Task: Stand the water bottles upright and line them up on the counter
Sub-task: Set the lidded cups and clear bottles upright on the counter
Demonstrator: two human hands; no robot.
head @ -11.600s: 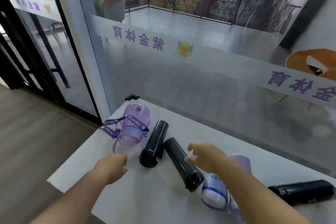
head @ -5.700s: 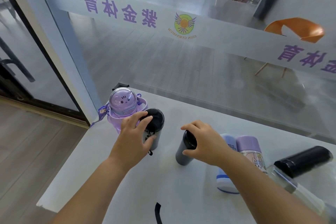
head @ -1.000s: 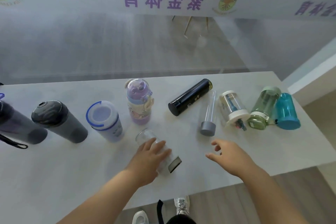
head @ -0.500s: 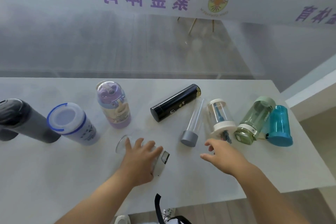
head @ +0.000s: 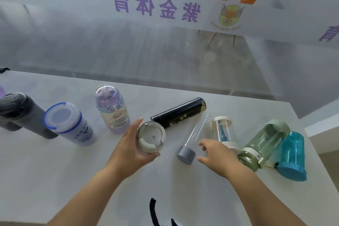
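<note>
left hand (head: 128, 149) holding clear bottle (head: 150, 140), counter (head: 55, 180)

Grey bottle (head: 27, 117), blue-rimmed bottle (head: 69, 124), lilac bottle (head: 112, 113) upright, clear bottle (head: 150, 137) held, seemingly tilted, black flask (head: 178, 114), four bottles (head: 264, 141) lying

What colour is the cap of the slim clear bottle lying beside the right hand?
The cap is grey, shown best in the head view.

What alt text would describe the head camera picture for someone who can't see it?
A person's left hand grips a clear bottle over a pale counter; the open right hand reaches toward a lying slim tube bottle. Standing bottles line the left, lying bottles the right.
</note>
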